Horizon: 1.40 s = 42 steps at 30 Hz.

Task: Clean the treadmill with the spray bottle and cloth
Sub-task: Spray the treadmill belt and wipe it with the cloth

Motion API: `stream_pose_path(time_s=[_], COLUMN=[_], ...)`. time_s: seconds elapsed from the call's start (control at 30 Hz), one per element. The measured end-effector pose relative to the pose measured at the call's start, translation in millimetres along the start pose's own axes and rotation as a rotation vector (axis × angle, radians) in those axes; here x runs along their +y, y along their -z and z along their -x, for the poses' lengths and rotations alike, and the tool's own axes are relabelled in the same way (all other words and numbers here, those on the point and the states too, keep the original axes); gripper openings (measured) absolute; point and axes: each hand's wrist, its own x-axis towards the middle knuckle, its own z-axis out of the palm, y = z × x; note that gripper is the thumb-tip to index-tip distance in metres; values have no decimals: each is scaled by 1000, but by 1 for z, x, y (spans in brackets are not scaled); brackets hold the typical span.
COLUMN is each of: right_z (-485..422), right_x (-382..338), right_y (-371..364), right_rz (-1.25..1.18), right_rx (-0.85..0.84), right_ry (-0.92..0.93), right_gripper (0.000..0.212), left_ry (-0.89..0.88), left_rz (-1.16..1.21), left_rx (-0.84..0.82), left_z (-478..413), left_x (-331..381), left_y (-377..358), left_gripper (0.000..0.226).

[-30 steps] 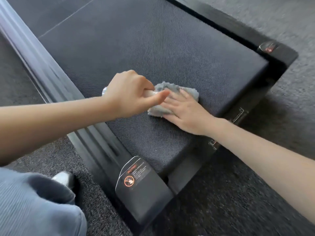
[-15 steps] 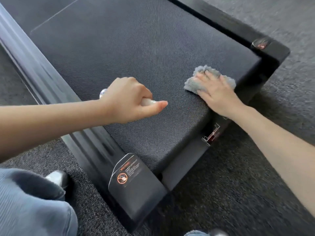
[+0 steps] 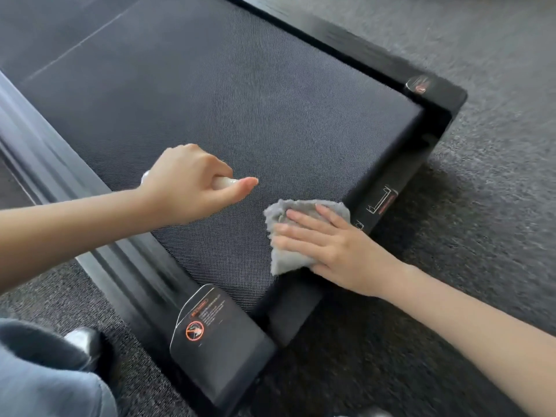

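Looking down at the back end of the treadmill [image 3: 433, 121], black frame w/ a dark textured belt [image 3: 240, 100] filling most of the shot. Whole thing sits on grey carpet [image 3: 487, 212].

Left hand [image 3: 192, 183] is over the belt, near the left side rail [image 3: 60, 182]. Fingers are curled tight around the spray bottle [image 3: 224, 181], thumb stretched out fwd along the top. The bottle is small and whitish, and mostly buried in the fist. Only a bit pokes out under the thumb, plus a nub on the wrist side. Can't tell if the nozzle is being pressed, tbh.

Right hand [image 3: 334, 248] is laid flat, fingers straight and slightly spread, palm down on the cloth [image 3: 285, 260]. It's pressing, not gripping. The cloth is grey, fluffy and a bit bunched up. It lies on the belt right at the rear edge, nearer the left corner than the right one, and the heel of the hand hangs over the edge.

Near corner has a black end cap [image 3: 228, 365] w/ a warning sticker [image 3: 198, 323] on it, a red circle-slash icon + some small text I can't read.

Bottom left there's a knee [image 3: 45, 383] in blue denim and a shoe [image 3: 84, 338] on the carpet, just beside the side rail.
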Motion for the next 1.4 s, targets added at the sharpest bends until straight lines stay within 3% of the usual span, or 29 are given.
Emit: stream_pose_path(time_s=[0.1, 0.17, 0.23, 0.3, 0.37, 0.5, 0.63, 1.03, 1.4], right_z=[-3, -4, -12, -23, -30, -26, -26, -31, -1], right_x=[74, 116, 127, 100, 49, -45, -36, 119, 248], right_y=[2, 8, 10, 9, 5, -6, -6, 9, 30], right_rz=[58, -44, -137, -114, -95, -148, -83, -66, -191], right_rx=[52, 98, 112, 163, 197, 81, 16, 4, 80], right_ry=[-356, -620, -755, -683, -438, -58, 8, -371, -951], right_gripper=[51, 52, 51, 47, 47, 50, 51, 53, 51], left_ry=[1, 1, 4, 2, 0, -9, -49, -33, -14], left_rz=[0, -1, -7, -3, -7, -20, -18, -20, 10], left_rx=[-8, -13, -17, -21, -23, -2, 31, 58, 46], left_z=[-1, 0, -2, -4, -7, -24, -54, -121, -128], left_x=[3, 5, 5, 5, 5, 8, 19, 26, 28], left_y=[1, 1, 0, -2, -5, -8, -5, -6, -18], left_gripper=[66, 64, 66, 68, 70, 70, 69, 69, 66])
